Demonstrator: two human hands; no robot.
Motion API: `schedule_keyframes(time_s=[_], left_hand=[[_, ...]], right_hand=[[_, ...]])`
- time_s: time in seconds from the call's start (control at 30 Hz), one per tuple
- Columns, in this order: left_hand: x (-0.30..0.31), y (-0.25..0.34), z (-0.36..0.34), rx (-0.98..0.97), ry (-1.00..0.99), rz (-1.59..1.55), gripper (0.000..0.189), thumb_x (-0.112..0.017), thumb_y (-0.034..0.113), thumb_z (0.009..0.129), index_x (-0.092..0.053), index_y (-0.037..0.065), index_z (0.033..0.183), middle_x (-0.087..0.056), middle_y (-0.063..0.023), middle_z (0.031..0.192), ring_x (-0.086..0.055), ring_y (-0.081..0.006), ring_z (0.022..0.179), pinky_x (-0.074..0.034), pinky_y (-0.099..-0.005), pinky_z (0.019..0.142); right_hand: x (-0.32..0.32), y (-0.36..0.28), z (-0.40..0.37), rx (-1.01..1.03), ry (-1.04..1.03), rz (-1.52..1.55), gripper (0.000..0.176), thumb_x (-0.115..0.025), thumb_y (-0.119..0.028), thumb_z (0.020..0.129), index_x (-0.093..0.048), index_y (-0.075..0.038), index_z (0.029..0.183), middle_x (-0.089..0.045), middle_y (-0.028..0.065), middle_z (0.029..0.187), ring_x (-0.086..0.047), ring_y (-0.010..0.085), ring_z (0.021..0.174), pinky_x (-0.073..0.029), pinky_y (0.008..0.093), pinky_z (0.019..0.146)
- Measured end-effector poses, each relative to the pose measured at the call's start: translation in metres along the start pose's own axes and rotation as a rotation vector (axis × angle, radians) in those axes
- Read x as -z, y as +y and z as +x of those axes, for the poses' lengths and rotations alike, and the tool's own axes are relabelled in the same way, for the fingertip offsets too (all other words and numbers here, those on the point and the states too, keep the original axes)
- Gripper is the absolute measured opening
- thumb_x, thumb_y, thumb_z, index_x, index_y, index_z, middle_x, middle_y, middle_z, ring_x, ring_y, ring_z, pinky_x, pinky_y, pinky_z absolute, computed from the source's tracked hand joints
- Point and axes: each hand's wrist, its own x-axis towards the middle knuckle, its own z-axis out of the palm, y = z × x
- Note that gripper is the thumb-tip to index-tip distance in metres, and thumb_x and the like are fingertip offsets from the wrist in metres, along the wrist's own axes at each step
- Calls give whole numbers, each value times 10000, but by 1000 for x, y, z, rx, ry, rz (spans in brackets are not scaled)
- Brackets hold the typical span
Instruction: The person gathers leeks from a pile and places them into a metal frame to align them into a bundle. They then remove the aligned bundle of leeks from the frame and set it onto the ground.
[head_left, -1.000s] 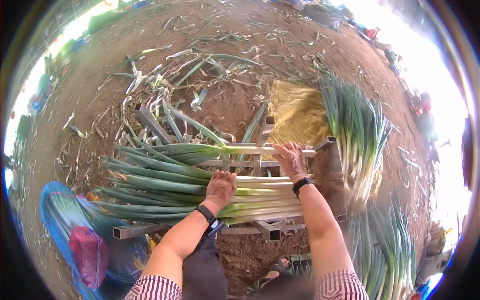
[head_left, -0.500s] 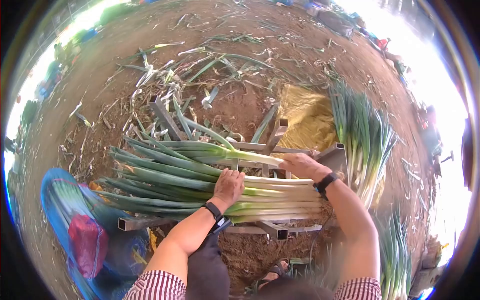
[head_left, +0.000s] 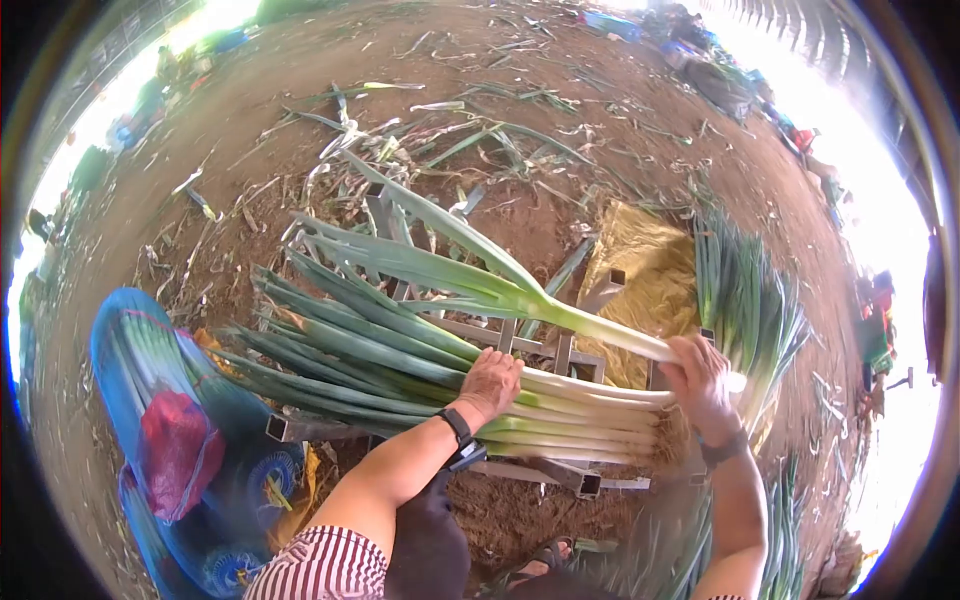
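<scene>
A bundle of long green onions [head_left: 380, 362] lies across a low metal rack [head_left: 300, 428], green leaves to the left and white root ends to the right. My left hand [head_left: 490, 384] rests on the middle of the bundle, its fingers curled over the upper stalks. In my right hand [head_left: 703, 380] is the white end of one thick green onion [head_left: 595, 325]. This onion is raised off the bundle and slants beyond its far side, with its leaves spread toward the upper left. The fingers cover part of its white end.
More green onions [head_left: 745, 290] lie at the right by a yellow sheet [head_left: 640, 270]; others [head_left: 785, 530] lie lower right. At the left are a blue bag [head_left: 115, 360] and a red mesh bundle [head_left: 178, 455]. Leaf scraps [head_left: 385, 150] litter the dirt ground.
My right hand has moved right, lifting the single green onion away from the bundle, and its leaves have swung up. My left hand stays on the bundle. The view has shifted slightly.
</scene>
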Motion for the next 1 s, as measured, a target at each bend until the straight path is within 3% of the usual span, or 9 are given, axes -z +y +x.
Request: schedule_keyframes(time_s=[0.23,0.3,0.4,0.53,0.67,0.7,0.83,0.93,1.0], left_hand=[[0,0,0,6,-7,-11,296,-605,180,792,-630,59,1060,-603,-87,983,-554,-256,1010,-394,-409,966],[5,1,0,10,-17,-27,283,-595,184,799,-625,61,1052,-605,-90,976,-551,-259,1019,-403,-413,955],[18,5,3,111,-310,-50,285,-579,201,811,-609,65,1059,-597,-103,954,-562,-274,981,-439,-433,905],[-51,-19,-6,-87,229,14,273,-560,251,835,-606,69,1032,-620,-138,926,-592,-331,904,-476,-459,823],[-28,-11,-5,-7,43,4,265,-562,268,834,-625,80,1010,-617,-134,1024,-575,-330,959,-453,-455,880],[-31,-11,-4,-30,66,67,249,-563,261,828,-653,92,988,-626,-132,1001,-574,-328,977,-451,-446,882],[-1,3,-2,129,-235,-22,147,-552,207,818,-609,90,889,-601,-76,805,-585,-254,835,-429,-369,849],[-4,-3,1,-17,6,-18,319,-604,182,789,-623,31,1069,-611,-113,941,-565,-268,936,-418,-399,902],[-3,-1,0,-18,22,9,236,-590,163,801,-602,57,1012,-587,-89,904,-558,-250,930,-413,-403,889]], right_hand=[[8,-16,-21,41,99,-80,351,-732,-82,711,-578,-32,1023,-615,117,882,-603,302,762,-479,385,665],[8,-24,-26,73,88,-118,341,-730,-168,750,-585,-35,1027,-600,102,881,-603,281,760,-482,386,661],[0,-27,-45,122,59,-165,325,-721,-208,768,-592,-64,1030,-586,72,901,-609,244,769,-484,380,672],[-5,-33,-60,139,-47,-98,374,-738,-145,694,-583,-70,1026,-582,76,927,-620,263,791,-486,388,679],[-21,-22,-79,16,-140,-8,347,-729,-111,696,-577,-62,1004,-583,92,926,-603,294,818,-486,418,726],[-23,-20,-80,-20,-155,-17,340,-728,-108,699,-576,-60,999,-584,96,926,-598,298,825,-484,421,736],[-39,-12,-81,-156,-160,23,319,-730,-111,715,-577,-71,992,-585,105,938,-580,314,869,-468,432,775],[-61,11,-69,-186,-136,-20,298,-719,-106,720,-581,-80,983,-585,95,940,-573,304,906,-455,425,817],[-87,29,-64,-237,-98,66,295,-710,-89,716,-587,-91,985,-582,92,930,-570,306,911,-449,421,832]])
